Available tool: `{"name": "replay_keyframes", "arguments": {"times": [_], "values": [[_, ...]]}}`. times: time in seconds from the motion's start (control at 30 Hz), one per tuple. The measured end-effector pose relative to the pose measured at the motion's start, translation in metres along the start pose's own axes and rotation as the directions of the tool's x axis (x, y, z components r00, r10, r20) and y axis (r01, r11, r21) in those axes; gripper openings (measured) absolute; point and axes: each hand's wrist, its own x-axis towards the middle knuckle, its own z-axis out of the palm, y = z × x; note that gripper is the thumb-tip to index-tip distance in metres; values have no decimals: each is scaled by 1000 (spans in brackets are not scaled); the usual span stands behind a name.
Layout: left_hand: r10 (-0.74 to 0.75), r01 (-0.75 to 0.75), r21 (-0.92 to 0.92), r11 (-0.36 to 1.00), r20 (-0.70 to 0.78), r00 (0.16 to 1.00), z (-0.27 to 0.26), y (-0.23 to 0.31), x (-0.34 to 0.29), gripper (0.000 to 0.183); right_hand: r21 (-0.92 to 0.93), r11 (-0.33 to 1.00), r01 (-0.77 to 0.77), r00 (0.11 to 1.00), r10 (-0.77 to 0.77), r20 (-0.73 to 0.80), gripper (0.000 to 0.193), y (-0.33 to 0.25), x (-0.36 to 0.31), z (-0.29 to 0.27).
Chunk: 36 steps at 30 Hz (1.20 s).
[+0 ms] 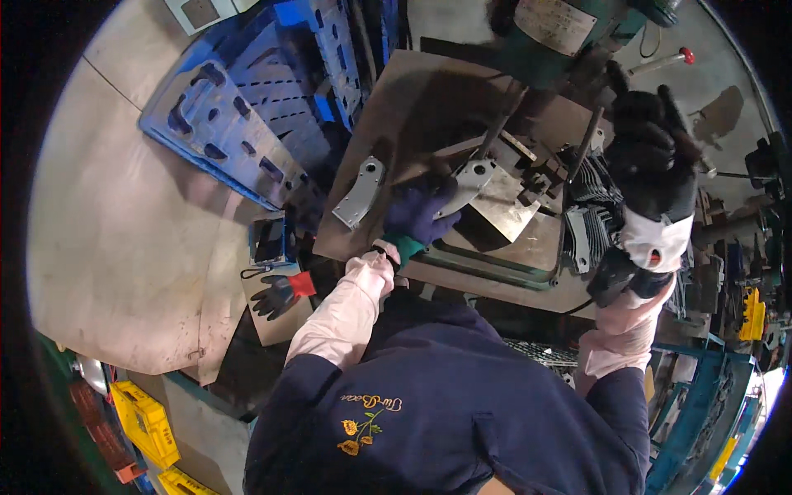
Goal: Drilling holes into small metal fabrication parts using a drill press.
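While the left hand (pixel 417 216), in a purple glove, grasps a grey bracket (pixel 470 188) by its near end, that piece reaches out to the right of the fingers and slightly beyond them. Its long axis runs aslant, from low by the glove up and rightward to the holed end, which sits just beside the foot of a slanting rod (pixel 503 124) under the green machine head (pixel 540 62). This meeting of hole and rod looks like the relation that matters most, and the left hand is clearly the nearer one to it. A silver plate (pixel 516 206) lies under and to the right of the bracket, with a dark clamp (pixel 540 177) farther right. The right hand (pixel 652 144), gloved in black, is raised well apart on the far side of the stack (pixel 590 235), near a red knob (pixel 687 55); whether it grips anything I cannot tell, since dark glove and dark parts merge. A second bracket (pixel 360 194) lies loose left of the left hand, on the brown table (pixel 396 99). The glove covers the held piece's near end, whether the rod touches the hole cannot be made out, and the machine's top is cut off by the upper edge.
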Motion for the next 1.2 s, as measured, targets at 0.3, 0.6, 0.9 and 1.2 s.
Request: {"name": "replay_keyframes", "arguments": {"times": [0.3,0.6,0.9,1.2], "values": [[-170,112,706,699,11,985,-90,3,-75,67,-231,973,23,1000,-22,7,56,-28,2,-12],[-66,129,869,477,-111,992,-111,-67,-50,68,-288,956,-56,996,74,51,41,-30,5,-11],[-163,136,867,479,-65,985,-117,-72,-46,72,-324,946,-3,985,-53,-164,35,-17,5,5],[-265,212,761,613,-55,963,-121,-87,-60,74,-346,938,-14,997,-14,-80,41,-15,8,1]]}}
